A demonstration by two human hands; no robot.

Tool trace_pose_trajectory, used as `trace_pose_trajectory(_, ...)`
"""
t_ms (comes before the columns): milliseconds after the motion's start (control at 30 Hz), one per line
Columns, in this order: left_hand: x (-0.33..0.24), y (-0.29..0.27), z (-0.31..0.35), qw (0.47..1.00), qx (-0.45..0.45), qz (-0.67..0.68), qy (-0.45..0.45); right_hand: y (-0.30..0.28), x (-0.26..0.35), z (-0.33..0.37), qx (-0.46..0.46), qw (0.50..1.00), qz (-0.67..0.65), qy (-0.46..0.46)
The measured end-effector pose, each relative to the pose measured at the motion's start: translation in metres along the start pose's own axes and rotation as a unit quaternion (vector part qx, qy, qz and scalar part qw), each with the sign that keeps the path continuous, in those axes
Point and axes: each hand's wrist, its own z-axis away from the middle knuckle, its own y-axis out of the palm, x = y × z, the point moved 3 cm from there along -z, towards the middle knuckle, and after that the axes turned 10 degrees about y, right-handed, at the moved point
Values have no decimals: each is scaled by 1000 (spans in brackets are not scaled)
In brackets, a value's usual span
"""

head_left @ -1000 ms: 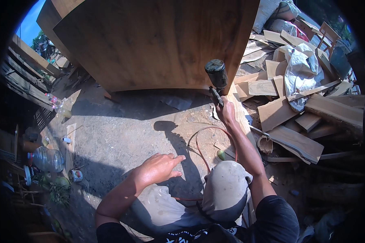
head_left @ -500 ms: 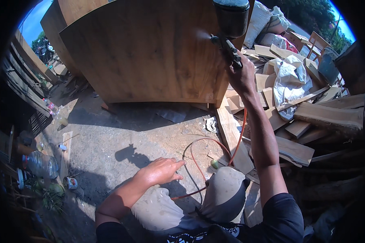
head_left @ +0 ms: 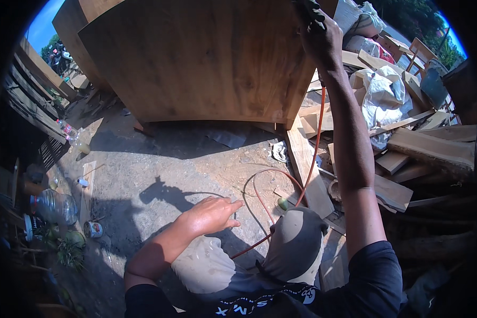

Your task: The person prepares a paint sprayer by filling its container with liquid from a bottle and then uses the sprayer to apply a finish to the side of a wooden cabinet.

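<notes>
Spray gun [head_left: 308,15], one in number, is held high at the top edge of the view, before the upper right part of one large brown wooden panel [head_left: 206,69]; most of its body is cut off by the frame. Its grip is wrapped by the closed fingers of the right hand [head_left: 324,40], though whether the trigger is pressed cannot be told. One orange hose [head_left: 321,111] is hung from below that hand and is laid in a single loop on the ground [head_left: 169,159], where one shadow of the gun is cast. The left hand [head_left: 213,214] is held out near the left of two knees clad in pale trousers [head_left: 294,244], its fingers extended and its thumb spread apart. One green fruit [head_left: 283,203] is seen just beyond the right knee, and one long board [head_left: 307,177] is laid on the ground near the panel's right corner. At the left, two smaller bottles [head_left: 79,145] are seen near each other, with one large clear jug [head_left: 58,207] and one tin can [head_left: 93,229] set nearer the person. At the right, many boards [head_left: 434,147] are heaped, too overlapped to be counted, and one crumpled white sack [head_left: 384,95] is draped over them.
</notes>
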Motion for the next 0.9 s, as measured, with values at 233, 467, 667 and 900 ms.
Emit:
trace_pose_trajectory(233,-6,-5,5,1000,-13,2,-1,39,-37,100,104,982,-73,139)
trace_pose_trajectory(467,-4,-2,6,1000,11,8,-14,73,-77,210,191,952,-35,238)
trace_pose_trajectory(667,-5,-1,14,1000,14,14,-19,112,-118,287,242,921,-13,304)
trace_pose_trajectory(900,2,6,29,999,22,34,-25,135,-142,340,319,898,61,296)
